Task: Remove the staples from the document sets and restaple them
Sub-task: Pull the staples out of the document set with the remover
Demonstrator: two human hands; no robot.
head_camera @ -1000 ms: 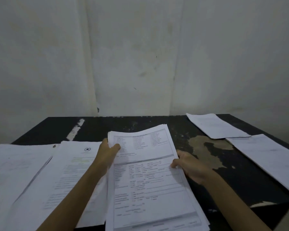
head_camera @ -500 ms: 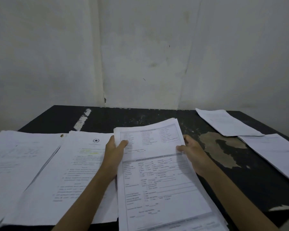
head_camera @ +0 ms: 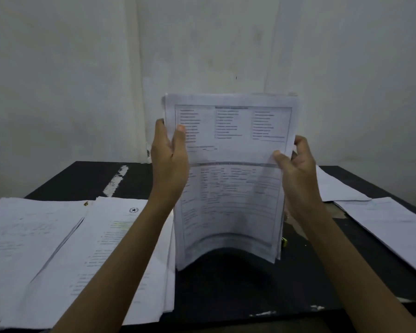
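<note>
A thick set of printed form pages [head_camera: 231, 179] stands upright on its bottom edge on the black table [head_camera: 226, 284], bowed slightly at the base. My left hand [head_camera: 169, 162] grips its left edge, thumb on the front page. My right hand [head_camera: 296, 174] grips the right edge, thumb in front and fingers behind. A small yellow-green object [head_camera: 284, 242] peeks out by the set's lower right corner; I cannot tell what it is. No stapler shows.
Two paper stacks lie at the left: one with a star emblem [head_camera: 120, 255] and another [head_camera: 22, 239] beside it. Two more paper sets lie at the right [head_camera: 339, 188], [head_camera: 394, 227]. A white wall [head_camera: 202, 56] rises right behind the table.
Both hands lifted the form set from lying flat on the table to standing upright on its bottom edge. The other stacks stayed put.
</note>
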